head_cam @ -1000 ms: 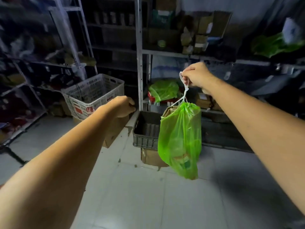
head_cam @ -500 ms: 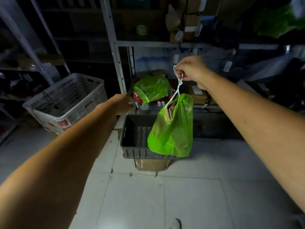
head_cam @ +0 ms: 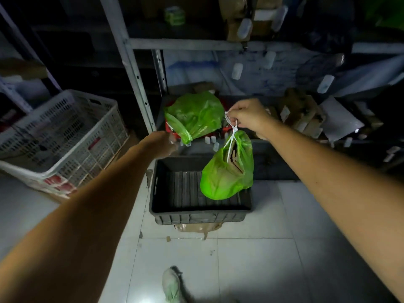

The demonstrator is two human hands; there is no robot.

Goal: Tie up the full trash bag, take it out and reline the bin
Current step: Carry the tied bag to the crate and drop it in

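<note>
A full green trash bag (head_cam: 225,173) hangs by its white drawstring from my right hand (head_cam: 247,115), which grips the string. The bag dangles over the right part of a dark grey plastic crate (head_cam: 196,211) on the floor; cardboard shows in its mouth. My left hand (head_cam: 162,143) is stretched forward above the crate's far left corner, blurred, apparently closed with nothing seen in it. A second green bag (head_cam: 194,114) lies on the low shelf behind, over something red.
A white lattice basket (head_cam: 63,138) stands at the left on cardboard. Metal shelving uprights (head_cam: 131,68) rise behind the crate; boxes and small bottles crowd the shelves at right. My shoe (head_cam: 172,285) shows at the bottom on the pale tiled floor.
I have stepped closer and the view tilts down. The bag in my right hand has come lower and now hangs over the grey crate. My left hand stays stretched forward.
</note>
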